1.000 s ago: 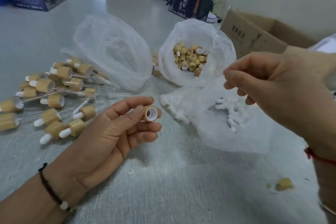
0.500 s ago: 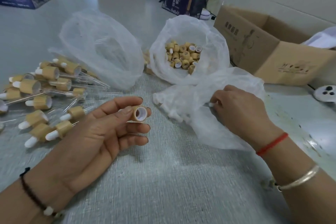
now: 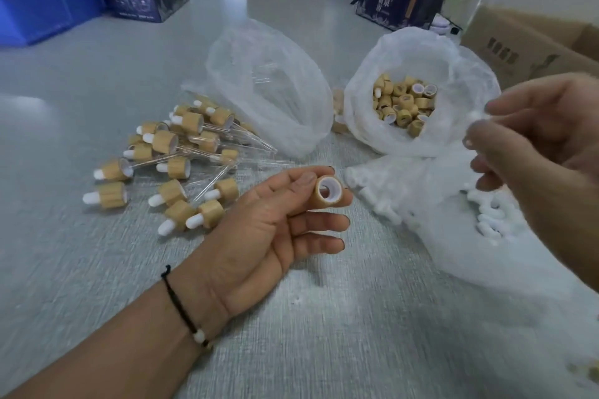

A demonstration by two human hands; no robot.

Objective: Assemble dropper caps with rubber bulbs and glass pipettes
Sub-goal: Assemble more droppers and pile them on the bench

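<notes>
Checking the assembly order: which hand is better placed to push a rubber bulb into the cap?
Right. The right hand is raised and appears to pinch a blurred white bulb, while the left hand holds the cap with its opening facing it.

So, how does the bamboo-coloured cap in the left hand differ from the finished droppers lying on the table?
The bamboo-coloured cap has an open white-lined hole; the finished droppers carry white rubber bulbs. The cap has no glass pipette; the droppers do. The left hand holds the cap up; the droppers lie on the grey table. All share the same collar.
</notes>
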